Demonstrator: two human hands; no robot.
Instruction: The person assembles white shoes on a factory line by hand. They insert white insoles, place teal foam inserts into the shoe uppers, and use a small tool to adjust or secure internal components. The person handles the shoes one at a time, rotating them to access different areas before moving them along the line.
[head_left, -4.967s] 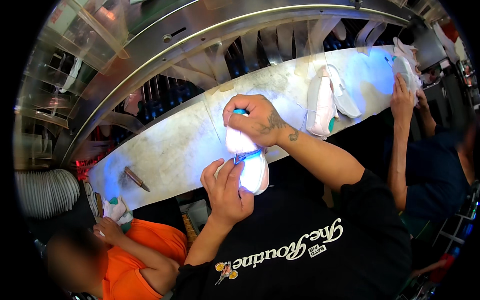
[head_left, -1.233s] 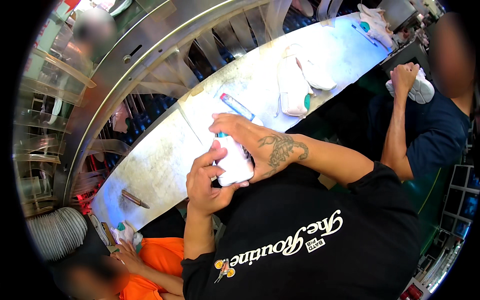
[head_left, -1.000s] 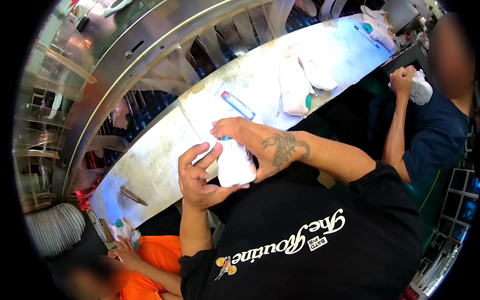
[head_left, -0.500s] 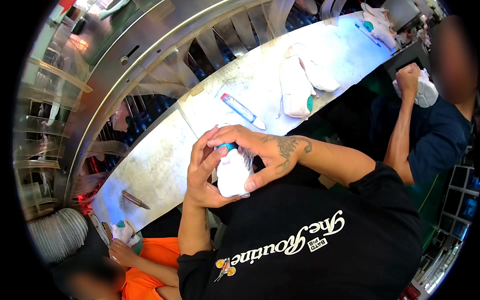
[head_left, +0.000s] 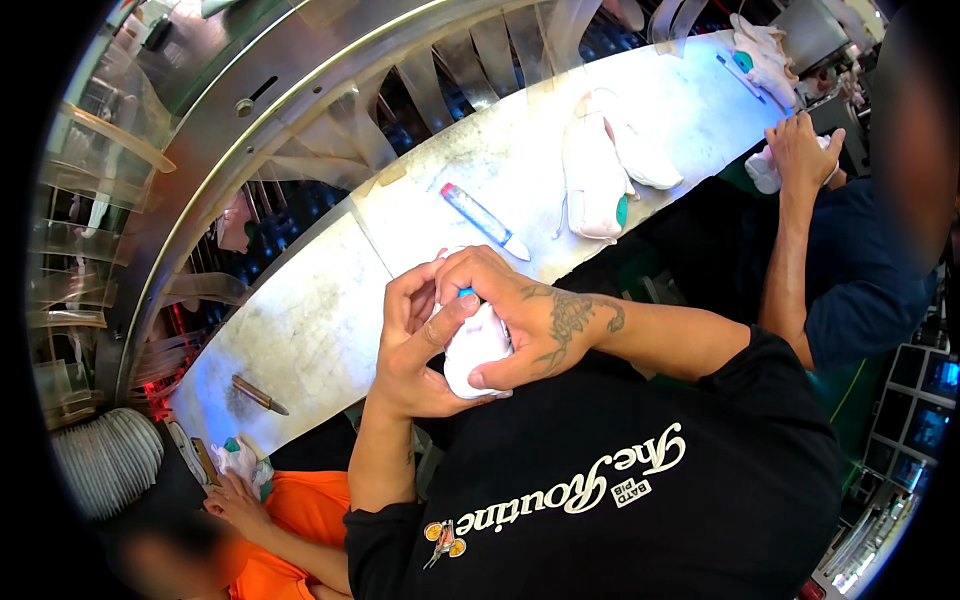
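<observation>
In front of my chest I hold a white shoe upper (head_left: 474,352) between both hands, with a bit of blue-teal at its far end. My left hand (head_left: 408,345) wraps its left side and underside, thumb pressed on top. The fingers of my right hand (head_left: 522,318) curl over the far end, and its thumb rests on the near right side. My fingers hide much of the shoe. Beyond my hands on the pale worktable (head_left: 320,330) lies a blue-and-white marker-like tube (head_left: 484,222) with a red end. A pair of white shoe uppers (head_left: 598,185), one showing teal, lies farther right.
A brown-handled knife-like tool (head_left: 260,395) lies at the table's left. Behind the table runs a metal machine frame (head_left: 245,108) with clear hanging strips. Co-workers sit at both sides: an orange shirt (head_left: 305,510) left, a dark blue sleeve (head_left: 850,300) right, each handling white pieces.
My fingers have closed farther over the far end of the shoe, covering more of the teal, and the shoe has turned slightly. The right co-worker's hand has opened and shifted left.
</observation>
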